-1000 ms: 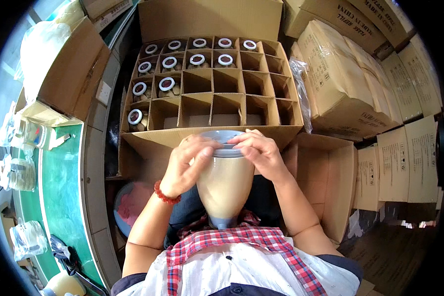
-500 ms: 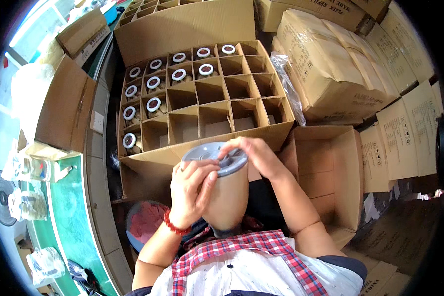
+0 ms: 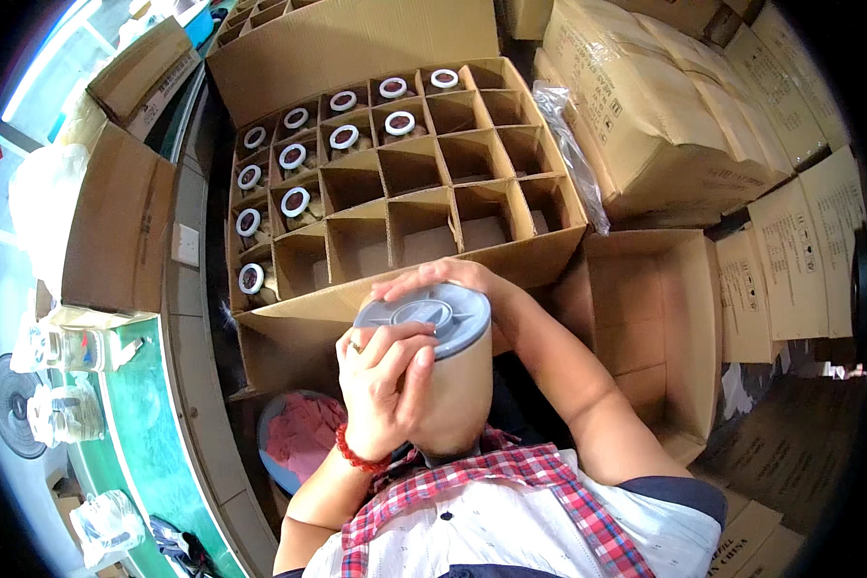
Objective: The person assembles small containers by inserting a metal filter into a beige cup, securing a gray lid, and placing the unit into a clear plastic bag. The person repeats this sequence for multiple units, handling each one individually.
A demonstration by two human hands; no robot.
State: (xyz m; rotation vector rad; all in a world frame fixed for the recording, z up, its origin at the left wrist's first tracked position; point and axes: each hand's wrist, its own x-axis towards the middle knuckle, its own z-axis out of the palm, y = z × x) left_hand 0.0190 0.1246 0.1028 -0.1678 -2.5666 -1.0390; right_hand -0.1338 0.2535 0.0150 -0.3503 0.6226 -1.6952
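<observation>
A beige flask [image 3: 460, 397] stands in front of my torso, its round grey disc end [image 3: 460, 337] facing up and its body narrowing towards my lap. My left hand [image 3: 385, 380] grips its left side, with the fingertips bent over onto the disc. Along the far rim of the disc curls my right hand [image 3: 453, 275], fingers together and pointing left. Beyond it stands an open divided carton [image 3: 409, 267]. Several of its cells hold bottle-like pieces with white rings and dark red centres, such as one piece [image 3: 250, 278] in the near left cell.
An open carton [image 3: 636, 371] sits to my right, with a taped carton [image 3: 665, 116] behind it. Clear plastic film [image 3: 573, 164] hangs between cartons. On my left are a green-topped table [image 3: 154, 414] with wrapped items and a bucket holding pink cloth [image 3: 303, 433].
My right hand has moved from the middle of the grey disc to its far rim, sliding left. The left hand keeps its grip. The whole view has shifted slightly.
</observation>
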